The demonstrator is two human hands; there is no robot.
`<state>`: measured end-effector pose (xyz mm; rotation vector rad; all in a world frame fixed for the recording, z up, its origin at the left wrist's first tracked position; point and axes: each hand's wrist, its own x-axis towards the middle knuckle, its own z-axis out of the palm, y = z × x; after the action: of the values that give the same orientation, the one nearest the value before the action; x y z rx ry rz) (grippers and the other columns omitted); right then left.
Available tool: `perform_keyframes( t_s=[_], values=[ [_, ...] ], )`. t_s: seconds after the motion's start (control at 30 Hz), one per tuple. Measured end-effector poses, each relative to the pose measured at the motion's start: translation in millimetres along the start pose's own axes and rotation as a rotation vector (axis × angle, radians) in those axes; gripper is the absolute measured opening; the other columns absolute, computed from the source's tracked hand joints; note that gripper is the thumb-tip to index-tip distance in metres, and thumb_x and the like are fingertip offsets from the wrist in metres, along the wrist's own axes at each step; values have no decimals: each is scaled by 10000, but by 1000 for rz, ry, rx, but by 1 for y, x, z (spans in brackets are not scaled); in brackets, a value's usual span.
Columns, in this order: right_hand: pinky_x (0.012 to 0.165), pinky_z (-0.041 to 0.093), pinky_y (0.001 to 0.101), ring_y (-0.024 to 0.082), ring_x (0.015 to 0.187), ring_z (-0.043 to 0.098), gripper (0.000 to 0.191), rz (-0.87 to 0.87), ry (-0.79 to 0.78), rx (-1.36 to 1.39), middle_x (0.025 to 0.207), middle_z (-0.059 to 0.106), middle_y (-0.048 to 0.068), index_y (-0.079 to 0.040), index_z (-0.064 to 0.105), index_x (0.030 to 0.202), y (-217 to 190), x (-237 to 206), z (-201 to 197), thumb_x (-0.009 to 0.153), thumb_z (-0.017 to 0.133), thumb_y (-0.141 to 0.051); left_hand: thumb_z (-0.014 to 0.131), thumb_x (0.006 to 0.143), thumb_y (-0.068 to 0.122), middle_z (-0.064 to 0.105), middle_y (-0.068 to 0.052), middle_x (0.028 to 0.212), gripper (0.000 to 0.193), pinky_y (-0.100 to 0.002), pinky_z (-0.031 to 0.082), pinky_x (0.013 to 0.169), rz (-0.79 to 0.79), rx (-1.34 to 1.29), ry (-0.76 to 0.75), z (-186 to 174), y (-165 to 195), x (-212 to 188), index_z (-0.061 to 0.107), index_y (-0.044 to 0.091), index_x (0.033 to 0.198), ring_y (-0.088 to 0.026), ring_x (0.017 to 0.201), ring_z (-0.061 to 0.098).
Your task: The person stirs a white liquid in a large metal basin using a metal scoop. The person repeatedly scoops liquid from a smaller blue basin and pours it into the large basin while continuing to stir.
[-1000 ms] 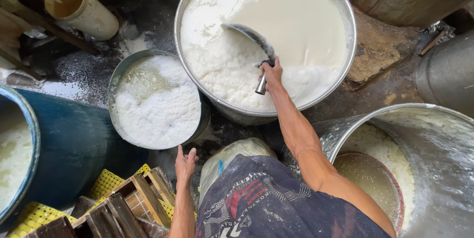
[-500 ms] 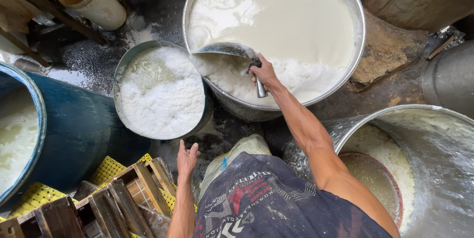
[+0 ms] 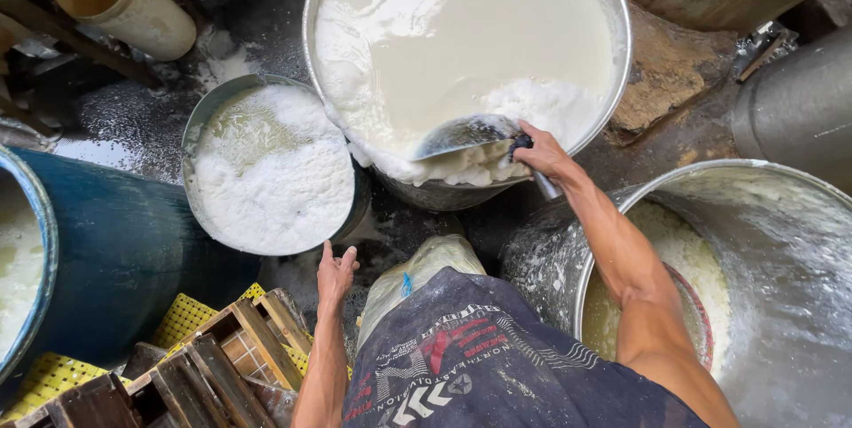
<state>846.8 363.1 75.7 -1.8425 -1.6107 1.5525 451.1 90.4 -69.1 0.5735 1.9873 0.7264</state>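
Observation:
My right hand grips the dark handle of a metal scoop. The scoop lies in the white foam at the near edge of a large metal vat filled with milky white liquid. Left of the vat stands a smaller metal basin heaped with white foam. My left hand hangs free just below that basin, fingers apart and holding nothing, above a wooden crate.
A blue barrel with pale liquid stands at the left. A big metal drum with wet curd fills the right. A cream cylinder lies at top left. Yellow plastic crates sit beneath the wooden ones; the floor is wet.
My right hand swung the scoop from the vat's middle to its left edge beside the basin, then back right into the foam at the near rim. The left hand stayed low.

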Motion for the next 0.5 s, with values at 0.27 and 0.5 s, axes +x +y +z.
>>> perform_keyframes(
  t_s=[0.27,0.5],
  values=[
    [440,466,291,154,500,533,939,124,53,-104,777,640,159,-163,252,1628,7,-53,-66,775,629,-59,699,865,461,713,-98,816,991,-362,515,790,73,27,-69,10,13,9,225,55,1635,-204,796,658],
    [549,474,364,227,625,568,915,153,123,-315,916,663,208,-181,305,1633,8,-82,-127,795,658,-79,702,875,469,707,-92,802,988,-328,512,749,122,64,-128,21,25,19,224,36,1624,-187,759,654]
  ],
)
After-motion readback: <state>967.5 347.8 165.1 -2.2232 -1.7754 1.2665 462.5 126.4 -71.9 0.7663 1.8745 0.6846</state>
